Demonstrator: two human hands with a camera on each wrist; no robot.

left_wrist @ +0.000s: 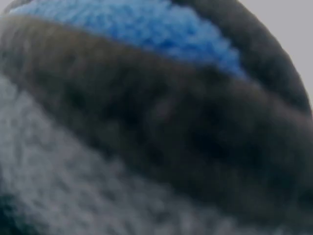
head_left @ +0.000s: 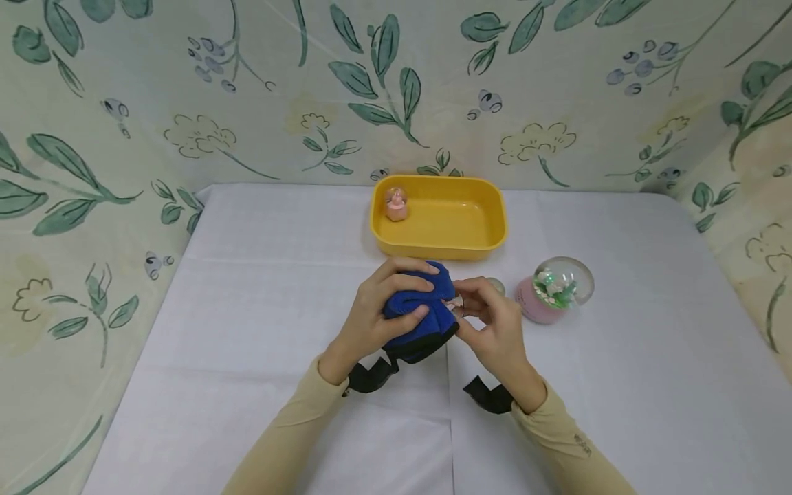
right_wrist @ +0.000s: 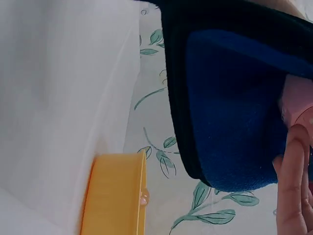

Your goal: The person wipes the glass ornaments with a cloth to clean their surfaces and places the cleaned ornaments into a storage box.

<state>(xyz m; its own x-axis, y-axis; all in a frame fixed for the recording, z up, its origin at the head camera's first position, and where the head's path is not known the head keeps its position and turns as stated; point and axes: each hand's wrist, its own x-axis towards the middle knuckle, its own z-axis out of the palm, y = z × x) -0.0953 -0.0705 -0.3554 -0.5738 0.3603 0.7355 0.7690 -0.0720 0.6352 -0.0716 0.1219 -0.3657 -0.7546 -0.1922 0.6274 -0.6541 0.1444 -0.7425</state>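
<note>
Nearest me, past the cream sleeves, the left hand grips a folded blue cloth with black edging, fingers curled round it, over the middle of the table. The right hand pinches a small pink piece at the cloth's open side; much of the piece is hidden in the folds. Whether the cloth is a plain wipe or a pouch, I can't tell.

By my reckoning the handling of this piece is midway: it is in the cloth, not yet let go. Just beyond the right fingers a round clear object is mostly hidden. Towards the table's right edge, a larger snow globe on a pink base, white and green bits inside, sits untouched.

Farthest off, by the middle of the table's far edge, a yellow tray holds one small pink globe in its far left corner. That one seems finished with; the larger globe may be left to do.
</note>
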